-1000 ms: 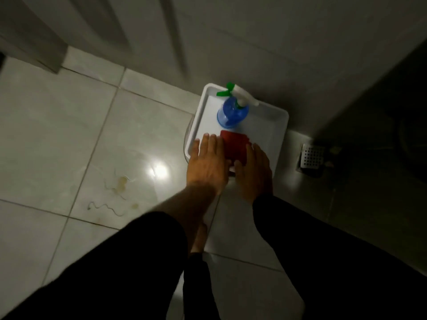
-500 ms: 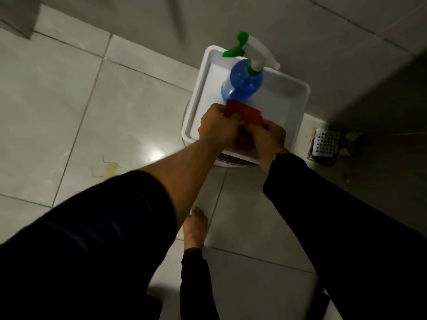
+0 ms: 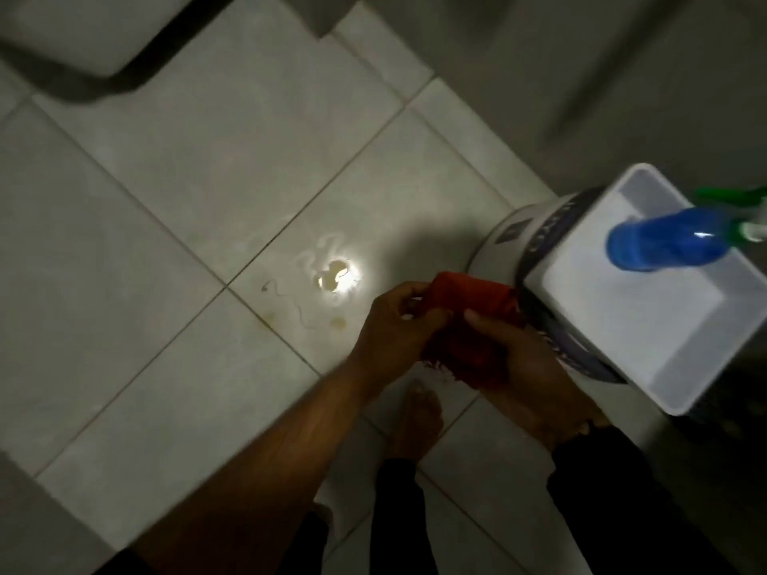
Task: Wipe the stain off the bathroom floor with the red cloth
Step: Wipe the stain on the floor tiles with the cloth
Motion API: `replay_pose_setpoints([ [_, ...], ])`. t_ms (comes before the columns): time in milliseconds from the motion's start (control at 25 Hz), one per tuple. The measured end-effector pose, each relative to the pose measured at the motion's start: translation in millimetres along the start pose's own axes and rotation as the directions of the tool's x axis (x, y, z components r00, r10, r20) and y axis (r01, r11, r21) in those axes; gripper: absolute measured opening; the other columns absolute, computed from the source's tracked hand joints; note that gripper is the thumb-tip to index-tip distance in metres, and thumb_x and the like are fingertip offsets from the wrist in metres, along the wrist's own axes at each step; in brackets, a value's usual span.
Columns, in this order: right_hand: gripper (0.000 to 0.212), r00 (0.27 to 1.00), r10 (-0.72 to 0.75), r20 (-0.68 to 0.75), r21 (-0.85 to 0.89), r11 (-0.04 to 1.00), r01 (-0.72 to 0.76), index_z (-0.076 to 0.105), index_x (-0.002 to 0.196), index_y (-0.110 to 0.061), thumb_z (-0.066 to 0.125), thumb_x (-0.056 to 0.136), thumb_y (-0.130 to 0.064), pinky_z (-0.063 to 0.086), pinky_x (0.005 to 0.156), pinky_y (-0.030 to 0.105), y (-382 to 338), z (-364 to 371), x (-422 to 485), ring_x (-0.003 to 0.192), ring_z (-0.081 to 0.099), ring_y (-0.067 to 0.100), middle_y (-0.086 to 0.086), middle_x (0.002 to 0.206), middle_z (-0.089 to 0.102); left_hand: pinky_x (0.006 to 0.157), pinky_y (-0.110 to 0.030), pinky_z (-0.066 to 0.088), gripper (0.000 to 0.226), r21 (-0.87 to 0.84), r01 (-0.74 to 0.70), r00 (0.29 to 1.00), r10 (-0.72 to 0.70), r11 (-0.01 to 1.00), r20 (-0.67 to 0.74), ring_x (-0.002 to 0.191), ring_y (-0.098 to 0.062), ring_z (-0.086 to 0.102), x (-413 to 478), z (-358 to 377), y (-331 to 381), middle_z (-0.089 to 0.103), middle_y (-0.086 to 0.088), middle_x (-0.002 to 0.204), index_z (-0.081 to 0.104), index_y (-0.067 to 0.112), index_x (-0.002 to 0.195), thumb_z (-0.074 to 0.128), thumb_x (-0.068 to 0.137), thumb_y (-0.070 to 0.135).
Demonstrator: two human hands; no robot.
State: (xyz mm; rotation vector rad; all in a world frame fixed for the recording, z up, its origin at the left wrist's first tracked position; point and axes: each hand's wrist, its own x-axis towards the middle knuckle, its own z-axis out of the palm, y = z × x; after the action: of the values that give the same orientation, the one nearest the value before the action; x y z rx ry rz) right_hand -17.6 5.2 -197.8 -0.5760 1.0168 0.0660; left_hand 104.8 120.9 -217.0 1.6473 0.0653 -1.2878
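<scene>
The red cloth [image 3: 465, 325] is held bunched between both hands, above the floor and just beside the white tray [image 3: 647, 325]; the left hand [image 3: 390, 325] is pinched on its left edge, and the grip of the right hand [image 3: 519, 363] is closed around its lower right part. The yellowish stain [image 3: 332, 280] with its thin squiggled trails remains untouched on the pale floor tile [image 3: 207, 193], left of the hands. The blue spray bottle [image 3: 672, 238] is left standing in the tray. The cloth is in hand; the wiping itself is judged to be entirely ahead.
</scene>
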Motion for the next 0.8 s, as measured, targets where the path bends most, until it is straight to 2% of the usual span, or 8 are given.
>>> replay_pose_setpoints([
  [160, 0.043, 0.993, 0.088, -0.074, -0.333, 0.937, -0.108, 0.061, 0.146, 0.0, 0.058, 0.109, -0.022, 0.067, 0.064, 0.034, 62.1, 63.3, 84.2, 0.09, 0.081, 0.038, 0.033, 0.122, 0.078, 0.087, -0.03, 0.058, 0.059, 0.079, 0.077, 0.913, -0.038, 0.994, -0.407, 0.108, -0.01, 0.07, 21.3, -90.0, -95.8, 0.07, 0.005, 0.13, 0.06, 0.031, 0.143, 0.071, 0.091, 0.057],
  [240, 0.042, 0.999, 0.021, -0.048, -0.608, 0.792, -0.046, 0.056, 0.149, 0.003, 0.057, 0.113, -0.018, 0.063, 0.057, 0.033, 94.2, 89.8, 139.8, 0.08, 0.076, 0.037, 0.038, 0.115, 0.074, 0.105, -0.04, 0.051, 0.072, 0.137, 0.19, 0.835, -0.086, 0.972, -0.544, 0.133, -0.023, 0.062, 40.8, -139.7, -155.6, 0.061, 0.0, 0.15, 0.05, 0.03, 0.156, 0.061, 0.094, 0.065],
  [320, 0.034, 0.987, -0.156, 0.026, -0.804, 0.583, 0.113, 0.057, 0.146, 0.0, 0.056, 0.112, -0.007, 0.067, 0.086, 0.044, 119.2, 116.9, 200.1, 0.104, 0.075, 0.039, 0.026, 0.121, 0.069, 0.122, -0.049, 0.038, 0.079, 0.305, 0.293, 0.755, -0.023, 0.906, -0.655, 0.153, -0.032, 0.044, 63.7, -188.5, -212.7, 0.045, -0.007, 0.167, 0.038, 0.025, 0.166, 0.051, 0.099, 0.064],
  [400, 0.042, 0.912, -0.353, 0.211, -0.942, 0.175, 0.286, 0.053, 0.152, -0.005, 0.054, 0.11, -0.004, 0.046, 0.123, 0.041, 133.0, 138.1, 261.1, 0.138, 0.061, 0.037, 0.02, 0.146, 0.063, 0.131, -0.056, 0.021, 0.081, 0.474, 0.353, 0.689, 0.118, 0.807, -0.715, 0.165, -0.033, 0.023, 89.0, -231.1, -256.8, 0.028, -0.012, 0.177, 0.028, 0.021, 0.171, 0.042, 0.102, 0.063],
  [480, 0.063, 0.83, -0.371, 0.417, -0.905, -0.25, 0.343, 0.039, 0.164, -0.001, 0.052, 0.102, -0.001, 0.027, 0.136, 0.044, 147.6, 156.8, 317.5, 0.161, 0.037, 0.039, 0.021, 0.17, 0.043, 0.132, -0.063, 0.006, 0.08, 0.598, 0.409, 0.656, 0.233, 0.69, -0.717, 0.169, -0.035, 0.01, 114.8, -264.5, -293.1, 0.014, -0.014, 0.182, 0.019, 0.022, 0.173, 0.033, 0.105, 0.061],
  [560, 0.078, 0.824, -0.254, 0.506, -0.801, -0.493, 0.34, 0.026, 0.169, 0.0, 0.052, 0.096, -0.007, 0.02, 0.137, 0.057, 176.3, 167.4, 362.3, 0.168, 0.017, 0.044, 0.022, 0.179, 0.026, 0.129, -0.069, 0.003, 0.077, 0.638, 0.447, 0.634, 0.281, 0.627, -0.72, 0.169, -0.038, 0.008, 137.0, -284.6, -329.6, 0.008, -0.014, 0.182, 0.015, 0.025, 0.174, 0.028, 0.107, 0.059],
  [680, 0.085, 0.789, -0.175, 0.589, -0.634, -0.705, 0.318, 0.014, 0.173, -0.003, 0.045, 0.1, -0.033, 0.006, 0.139, 0.061, 223.2, 154.9, 397.3, 0.17, 0.002, 0.044, 0.02, 0.184, 0.009, 0.128, -0.071, 0.006, 0.072, 0.668, 0.405, 0.558, 0.41, 0.624, -0.721, 0.168, -0.041, 0.01, 157.7, -289.0, -373.2, 0.009, -0.014, 0.182, 0.019, 0.029, 0.173, 0.03, 0.108, 0.056],
  [800, 0.083, 0.665, -0.277, 0.694, -0.594, -0.742, 0.311, 0.019, 0.173, -0.003, 0.046, 0.104, -0.042, 0.01, 0.137, 0.064, 251.1, 160.0, 410.2, 0.17, 0.009, 0.044, 0.021, 0.183, 0.015, 0.128, -0.071, 0.006, 0.07, 0.711, 0.381, 0.503, 0.513, 0.591, -0.696, 0.168, -0.041, 0.011, 164.8, -291.2, -386.3, 0.011, -0.014, 0.182, 0.018, 0.032, 0.173, 0.029, 0.108, 0.055],
])
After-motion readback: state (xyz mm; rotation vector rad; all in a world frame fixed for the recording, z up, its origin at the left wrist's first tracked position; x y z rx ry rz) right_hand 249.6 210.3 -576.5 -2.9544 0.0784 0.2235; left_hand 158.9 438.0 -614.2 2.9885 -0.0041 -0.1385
